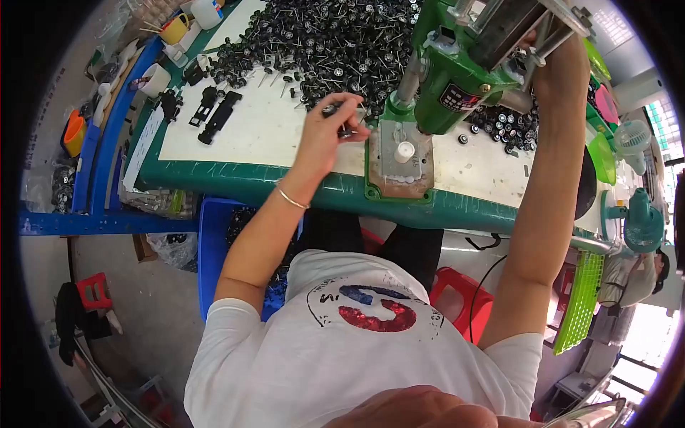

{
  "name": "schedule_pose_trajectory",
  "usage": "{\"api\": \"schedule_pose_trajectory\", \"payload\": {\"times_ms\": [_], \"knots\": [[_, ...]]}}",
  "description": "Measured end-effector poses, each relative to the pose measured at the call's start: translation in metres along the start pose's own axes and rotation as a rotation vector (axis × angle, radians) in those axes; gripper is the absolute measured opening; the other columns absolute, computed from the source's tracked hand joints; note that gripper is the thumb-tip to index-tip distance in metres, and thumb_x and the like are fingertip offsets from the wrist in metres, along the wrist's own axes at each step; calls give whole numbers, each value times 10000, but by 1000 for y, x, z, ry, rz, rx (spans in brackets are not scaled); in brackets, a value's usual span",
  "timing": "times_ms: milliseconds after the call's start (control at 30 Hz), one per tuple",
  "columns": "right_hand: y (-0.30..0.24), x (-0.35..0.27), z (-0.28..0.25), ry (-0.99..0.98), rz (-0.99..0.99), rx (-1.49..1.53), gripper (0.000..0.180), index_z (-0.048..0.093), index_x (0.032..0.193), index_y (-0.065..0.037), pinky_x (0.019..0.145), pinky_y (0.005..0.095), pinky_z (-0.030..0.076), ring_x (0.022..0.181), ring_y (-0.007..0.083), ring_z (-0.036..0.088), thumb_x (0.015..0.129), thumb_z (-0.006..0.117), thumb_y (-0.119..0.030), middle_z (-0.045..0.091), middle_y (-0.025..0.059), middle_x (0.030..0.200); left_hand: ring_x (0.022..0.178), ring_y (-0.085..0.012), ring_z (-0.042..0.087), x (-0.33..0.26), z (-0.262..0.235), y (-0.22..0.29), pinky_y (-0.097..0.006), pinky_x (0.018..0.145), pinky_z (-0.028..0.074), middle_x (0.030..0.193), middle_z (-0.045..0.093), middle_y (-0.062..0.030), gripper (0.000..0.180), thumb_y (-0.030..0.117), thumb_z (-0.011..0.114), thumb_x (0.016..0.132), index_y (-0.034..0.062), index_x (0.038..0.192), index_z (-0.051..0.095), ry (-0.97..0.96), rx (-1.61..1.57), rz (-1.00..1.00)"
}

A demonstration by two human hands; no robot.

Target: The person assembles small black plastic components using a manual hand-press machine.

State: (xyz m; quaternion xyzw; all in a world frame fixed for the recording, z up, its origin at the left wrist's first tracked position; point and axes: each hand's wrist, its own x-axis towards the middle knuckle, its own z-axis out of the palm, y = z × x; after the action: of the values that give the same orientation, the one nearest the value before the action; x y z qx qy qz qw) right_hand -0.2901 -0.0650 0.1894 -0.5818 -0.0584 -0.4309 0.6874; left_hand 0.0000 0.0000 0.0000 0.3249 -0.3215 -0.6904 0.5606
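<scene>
My left hand [330, 132] is closed in a pinch just left of the press base, with small black wheels [330, 110] between its fingers. The green bench press [449, 78] stands on the table's near side, its metal base plate [421, 177] bearing a small white round holder [404, 151]. My right arm reaches up past the press, where my right hand [560, 53] curls at the metal lever bars [553, 43]. Those bars and the press partly hide its fingers.
Black wheels on metal axles [335, 43] lie heaped across the back of the table [257, 146]. Two flat black parts [220, 118] lie to the left. Loose wheels [503, 127] sit right of the press. A blue bin [214, 235] stands below the edge, and a blue shelf frame [103, 164] farther left.
</scene>
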Motion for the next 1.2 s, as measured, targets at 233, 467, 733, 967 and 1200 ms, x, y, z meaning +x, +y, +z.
{"api": "schedule_pose_trajectory", "payload": {"times_ms": [233, 467, 733, 967, 1200], "knots": [[60, -90, 4, 1161, 222, -924, 192, 674, 1004, -57, 614, 258, 458, 678, 113, 579, 880, 649, -201, 629, 19, 794, 614, -193, 604, 17, -16, 1, -311, 583, 484, 719, 654, -68, 252, 166, 738, 751, 106, 992, 691, 93, 1375, 253], [134, -162, 4, 739, 679, -1713, 201, 644, 980, -63, 678, 359, 485, 731, 245, 604, 818, 655, -182, 583, 77, 935, 624, -238, 617, 21, -35, -1, -354, 558, 476, 838, 658, -62, 144, 62, 657, 764, 128, 883, 703, 44, 1559, 487], [139, -144, 20, 788, 374, -1358, 239, 642, 1016, -14, 716, 286, 473, 758, 162, 571, 790, 680, -80, 592, 65, 917, 571, -36, 486, 13, -18, 17, -196, 500, 386, 688, 575, 52, 187, 136, 748, 793, 68, 965, 721, 109, 528, -3], [159, -110, 67, 589, 425, -1072, 298, 625, 1079, -19, 762, 293, 469, 812, 169, 571, 803, 686, -113, 556, 72, 918, 572, -40, 494, 17, -23, 23, -200, 484, 351, 675, 587, 41, 176, 112, 747, 782, 49, 944, 719, 144, 444, 35], [171, -114, 75, 625, 431, -1084, 301, 633, 1086, -34, 748, 271, 449, 812, 159, 537, 804, 685, -124, 535, 67, 960, 571, -45, 513, 20, -17, 32, -195, 478, 351, 706, 627, 25, 189, 99, 761, 763, 43, 937, 716, 165, 471, 137]]}}
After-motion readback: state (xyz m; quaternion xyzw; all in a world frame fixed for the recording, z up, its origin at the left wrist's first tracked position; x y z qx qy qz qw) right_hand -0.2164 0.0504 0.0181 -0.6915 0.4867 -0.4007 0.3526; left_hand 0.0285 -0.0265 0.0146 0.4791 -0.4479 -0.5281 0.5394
